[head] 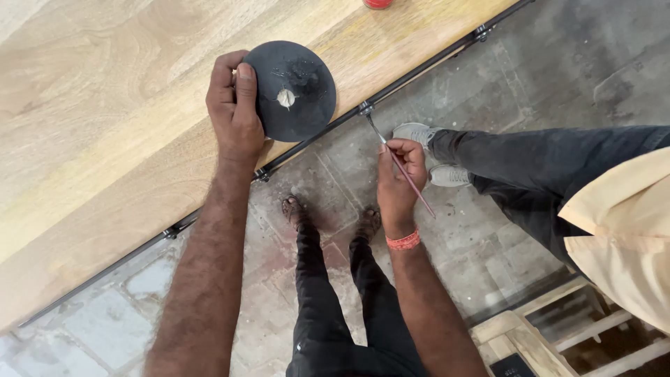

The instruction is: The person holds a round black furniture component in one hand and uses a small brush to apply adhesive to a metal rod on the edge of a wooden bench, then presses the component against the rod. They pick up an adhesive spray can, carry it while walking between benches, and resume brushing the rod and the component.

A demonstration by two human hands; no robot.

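Left hand (234, 112) clamping black disc (293, 91) by its left rim, fingers pressed together. Right hand (398, 174) pinching thin brush (401, 167), tip touching black metal rail (335, 122) just right of the disc.

Pale wood worktop (105, 105), edged by a dark metal rail (419, 70), is seen toward ten o'clock; stained grey stone floor (488, 265) below; slatted wooden pallet (558, 328) at five o'clock.

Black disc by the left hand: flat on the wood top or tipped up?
Flat. The black disc shows its full round face on the wooden top, overhanging the edge slightly, with the left hand gripping its rim.
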